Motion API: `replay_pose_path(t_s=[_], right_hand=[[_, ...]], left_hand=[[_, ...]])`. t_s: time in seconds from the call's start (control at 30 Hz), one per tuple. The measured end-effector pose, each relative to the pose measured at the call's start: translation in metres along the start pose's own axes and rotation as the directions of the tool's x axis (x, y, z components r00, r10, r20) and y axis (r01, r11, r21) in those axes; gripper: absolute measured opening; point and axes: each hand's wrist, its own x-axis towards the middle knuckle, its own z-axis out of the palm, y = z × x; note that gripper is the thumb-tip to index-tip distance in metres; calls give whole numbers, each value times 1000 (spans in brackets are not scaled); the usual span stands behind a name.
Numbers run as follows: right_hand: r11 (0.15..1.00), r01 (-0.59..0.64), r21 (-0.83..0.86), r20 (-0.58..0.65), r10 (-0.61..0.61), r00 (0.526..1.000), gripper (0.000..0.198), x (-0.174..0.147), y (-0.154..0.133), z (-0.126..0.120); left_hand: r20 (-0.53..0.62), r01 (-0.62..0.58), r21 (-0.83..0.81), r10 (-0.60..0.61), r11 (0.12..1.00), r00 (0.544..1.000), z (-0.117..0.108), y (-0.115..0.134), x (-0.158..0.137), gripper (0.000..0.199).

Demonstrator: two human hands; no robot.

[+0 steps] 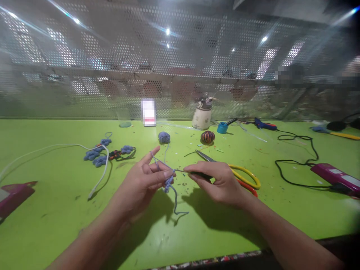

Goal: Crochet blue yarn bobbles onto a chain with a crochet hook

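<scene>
My left hand pinches a small piece of blue-purple crochet work, with yarn looped over its raised index finger. A loose yarn tail hangs from the piece down to the table. My right hand is closed around the dark handle of a crochet hook, whose thin metal shaft reaches the stitches by my left thumb. From the work, a strand runs back to a blue-purple yarn ball. Partly hidden behind my right hand lie scissors with yellow and orange handles.
On the green table, blue crocheted flowers and a white cable lie left. A multicoloured yarn ball, a beige jug, a blue tape roll and a glue gun stand behind. A purple power strip is right.
</scene>
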Motion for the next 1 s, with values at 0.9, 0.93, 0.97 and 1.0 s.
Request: replay_pose_path(t_s=[0.9, 0.93, 0.97, 1.0], right_hand=[[509, -621, 597, 297, 578, 760, 34, 0, -14, 25], [518, -599, 610, 250, 592, 766, 31, 0, -16, 29], [527, -579, 622, 200, 608, 768, 28, 0, -16, 33], [551, -543, 633, 127, 618, 776, 25, 0, -16, 36]], left_hand=[[136, -218, 458, 174, 862, 975, 3, -19, 2, 95], [137, -216, 478, 170, 852, 976, 5, -22, 1, 94], [135, -213, 495, 168, 842, 977, 6, -25, 1, 92], [130, -211, 509, 168, 834, 977, 7, -28, 1, 90]])
